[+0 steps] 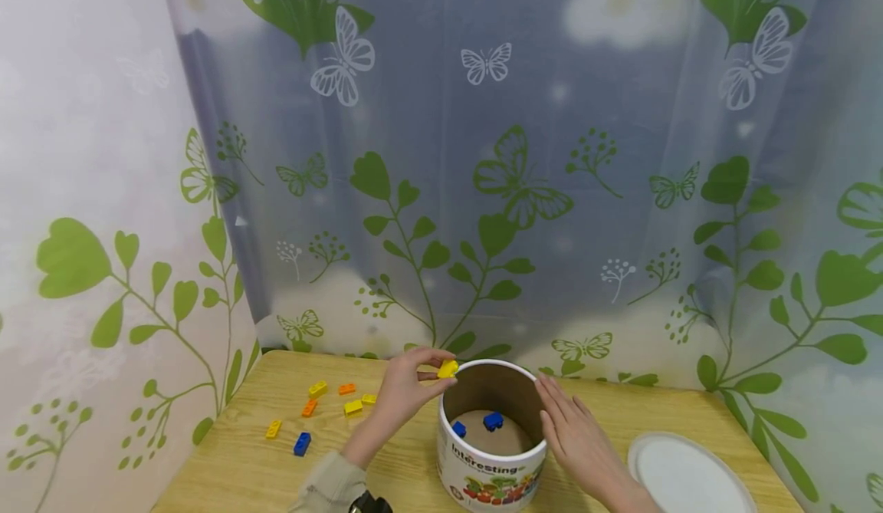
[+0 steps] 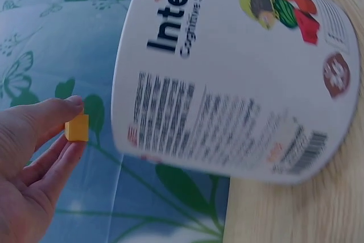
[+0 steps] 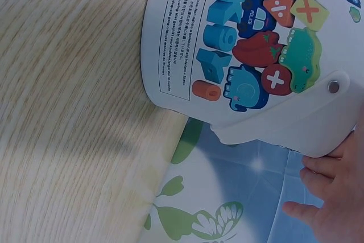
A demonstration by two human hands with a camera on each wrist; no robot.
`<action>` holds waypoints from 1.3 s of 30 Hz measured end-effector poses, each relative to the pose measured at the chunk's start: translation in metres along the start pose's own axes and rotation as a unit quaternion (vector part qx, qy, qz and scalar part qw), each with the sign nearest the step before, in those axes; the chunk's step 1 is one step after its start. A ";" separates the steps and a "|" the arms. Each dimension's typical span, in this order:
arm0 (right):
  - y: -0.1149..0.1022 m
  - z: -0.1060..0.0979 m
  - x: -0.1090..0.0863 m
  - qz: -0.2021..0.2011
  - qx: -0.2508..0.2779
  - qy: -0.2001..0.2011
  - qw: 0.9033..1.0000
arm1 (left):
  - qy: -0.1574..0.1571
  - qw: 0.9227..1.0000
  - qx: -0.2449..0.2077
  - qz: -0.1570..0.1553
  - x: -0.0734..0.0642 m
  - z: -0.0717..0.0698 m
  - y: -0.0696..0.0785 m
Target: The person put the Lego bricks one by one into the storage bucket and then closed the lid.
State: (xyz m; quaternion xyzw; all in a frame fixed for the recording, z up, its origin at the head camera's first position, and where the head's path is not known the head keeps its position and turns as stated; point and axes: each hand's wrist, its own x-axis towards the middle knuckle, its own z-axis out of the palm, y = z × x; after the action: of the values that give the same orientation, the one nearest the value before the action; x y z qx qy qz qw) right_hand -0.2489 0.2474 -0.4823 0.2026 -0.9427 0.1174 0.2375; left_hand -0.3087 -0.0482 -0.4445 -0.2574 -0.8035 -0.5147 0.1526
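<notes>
A yellow toy brick (image 1: 448, 369) is pinched between the thumb and fingers of my left hand (image 1: 407, 390), at the left rim of a white printed bucket (image 1: 491, 473). The left wrist view shows the same yellow brick (image 2: 77, 128) beside the bucket's wall (image 2: 227, 83). Two blue bricks (image 1: 493, 421) lie on the bucket's floor. With its fingers extended, my right hand (image 1: 582, 440) rests against the bucket's right rim. In the right wrist view, the fingers (image 3: 321, 166) touch the bucket's edge near its white handle (image 3: 273, 118).
On the wooden table (image 1: 234, 475), left of the bucket, lie several loose yellow and orange bricks (image 1: 309, 407) and a blue brick (image 1: 302, 443). A round white lid (image 1: 690, 475) lies at the right. Behind the table hangs a patterned curtain (image 1: 428, 114).
</notes>
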 end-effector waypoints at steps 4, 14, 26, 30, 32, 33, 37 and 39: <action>0.000 0.000 0.000 0.003 0.003 -0.006 1.000 | -0.010 1.000 -0.010 0.015 0.008 0.015 0.006; -0.001 -0.001 0.001 0.005 -0.004 -0.010 1.000 | -0.034 0.999 -0.001 0.039 0.027 0.044 0.011; -0.001 0.000 0.002 0.008 -0.001 -0.018 1.000 | -0.125 0.989 0.078 0.022 0.033 0.067 0.011; 0.000 0.001 0.002 0.010 0.000 -0.021 1.000 | -0.143 0.984 0.101 0.024 0.035 0.073 0.010; 0.000 0.001 0.002 0.009 -0.001 -0.019 1.000 | -0.153 0.981 0.115 0.025 0.035 0.076 0.010; 0.000 0.001 0.002 0.009 -0.001 -0.018 1.000 | -0.157 0.979 0.123 0.026 0.036 0.077 0.010; 0.000 0.001 0.001 0.007 -0.001 -0.014 1.000 | -0.176 0.971 0.159 0.033 0.036 0.080 0.010; 0.000 0.000 0.001 0.007 -0.002 -0.014 1.000 | -0.182 0.968 0.168 0.035 0.036 0.081 0.009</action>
State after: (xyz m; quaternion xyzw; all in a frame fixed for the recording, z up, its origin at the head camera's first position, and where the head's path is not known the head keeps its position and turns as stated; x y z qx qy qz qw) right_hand -0.2502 0.2471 -0.4821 0.1969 -0.9476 0.1148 0.2240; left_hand -0.3319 0.0373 -0.4536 -0.3451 -0.8833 -0.3110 0.0627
